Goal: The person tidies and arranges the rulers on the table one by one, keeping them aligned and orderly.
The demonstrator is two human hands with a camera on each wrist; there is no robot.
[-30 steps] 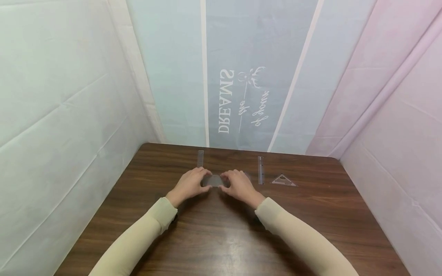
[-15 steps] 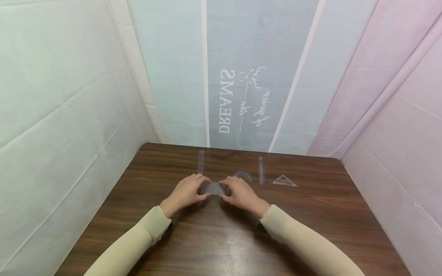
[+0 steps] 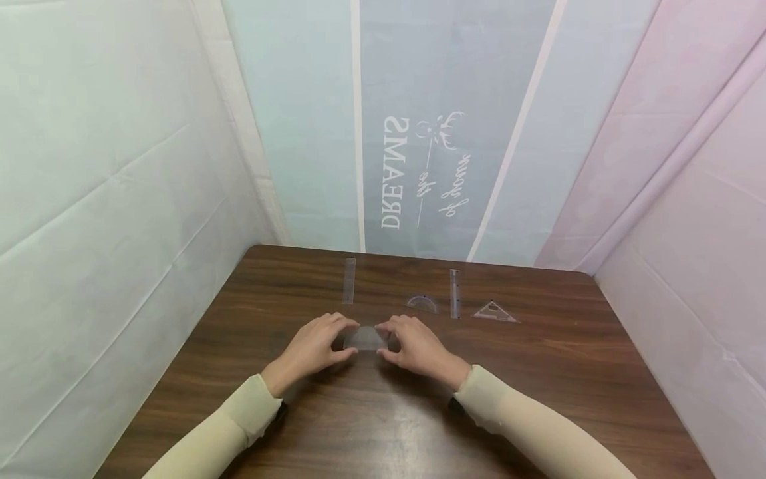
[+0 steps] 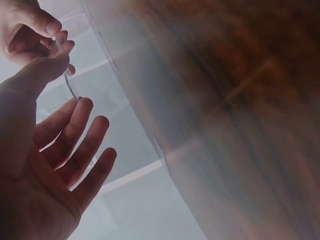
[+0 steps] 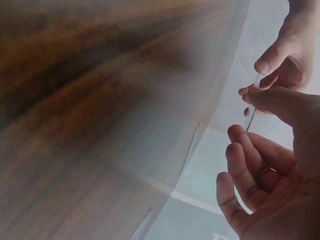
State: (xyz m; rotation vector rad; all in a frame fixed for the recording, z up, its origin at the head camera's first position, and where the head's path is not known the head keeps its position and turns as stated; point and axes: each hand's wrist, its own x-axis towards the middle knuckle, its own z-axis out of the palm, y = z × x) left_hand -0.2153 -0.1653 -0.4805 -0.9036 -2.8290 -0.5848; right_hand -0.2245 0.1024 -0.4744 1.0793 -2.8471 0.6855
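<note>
Between both hands is a clear, flat plastic piece (image 3: 366,338), its outline partly covered by fingers; I cannot tell which drawing tool it is. My left hand (image 3: 311,347) pinches one end with thumb and fingers, and my right hand (image 3: 419,347) pinches the other. The left wrist view catches the clear piece (image 4: 71,85) nearly edge-on, with the other left fingers spread below. Similarly, in the right wrist view, the piece (image 5: 251,120) shows as a thin line between thumb and forefinger.
Beyond the hands, a clear ruler (image 3: 349,281), a protractor (image 3: 423,304), a second ruler (image 3: 455,294) and a set square (image 3: 495,311) lie on the brown wooden table (image 3: 371,426). A printed curtain (image 3: 419,66) hangs behind the far edge.
Both hands have drawn the clear piece back toward the body. They have spread slightly apart, and the protractor, earlier mostly hidden behind the right hand, now shows fully.
</note>
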